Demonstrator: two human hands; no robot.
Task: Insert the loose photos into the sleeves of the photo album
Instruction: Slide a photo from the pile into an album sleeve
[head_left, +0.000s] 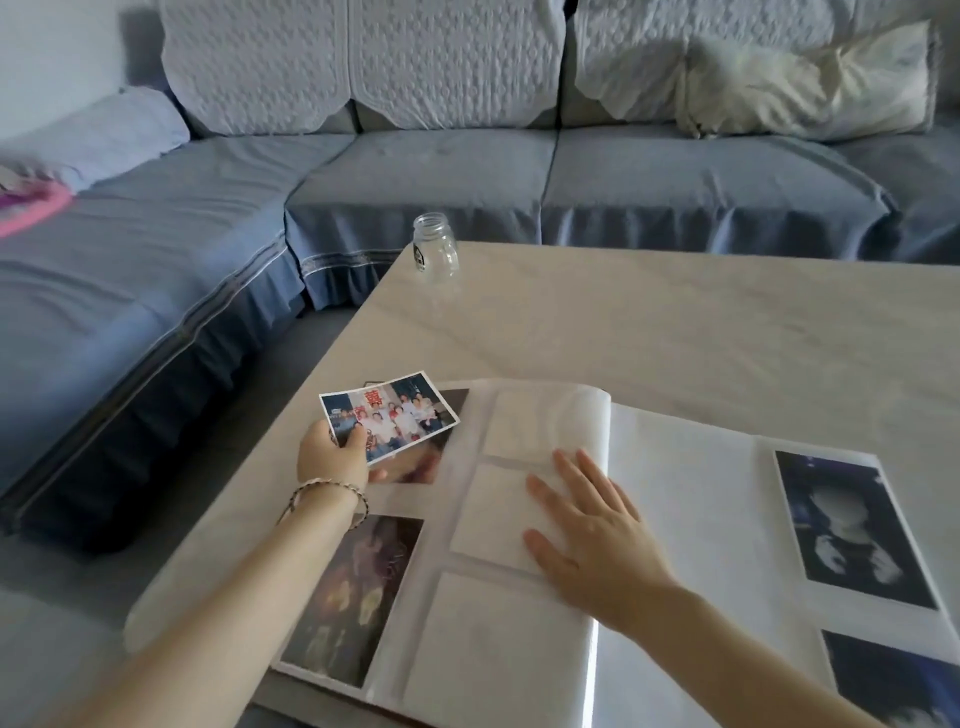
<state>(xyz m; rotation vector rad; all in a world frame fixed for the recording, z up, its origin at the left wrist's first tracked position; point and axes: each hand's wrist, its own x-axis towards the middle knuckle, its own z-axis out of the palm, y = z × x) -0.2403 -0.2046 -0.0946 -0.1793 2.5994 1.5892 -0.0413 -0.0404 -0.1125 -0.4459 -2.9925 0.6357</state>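
Step in hand: carrying a loose photo (390, 415) to an empty sleeve of the photo album (691, 519), which lies open on the table (675, 322). The left hand (332, 457) pinches the photo by one corner, thumb on its face, and holds it tilted just above the album's far outer corner, over a sleeve that is already filled. The right hand (587, 540) lies flat with straight fingers on the middle empty sleeve (493, 519), beside the spine. It holds nothing and presses down a page that bulges near the fold. To do this well, the pressing hand should probably slide back from the sleeve's mouth while pinning the page. The photo should then meet the opening square, one edge leading, and go in without buckling. Which side each sleeve opens on cannot be told from here. The photo is a glossy colour print with a white border, showing a group of people under a red emblem. It looks thin and easily creased, so a corner pinch is likely to let it droop. The album's pages are pale, with dark prints along both outer edges and three empty sleeves next to the spine.
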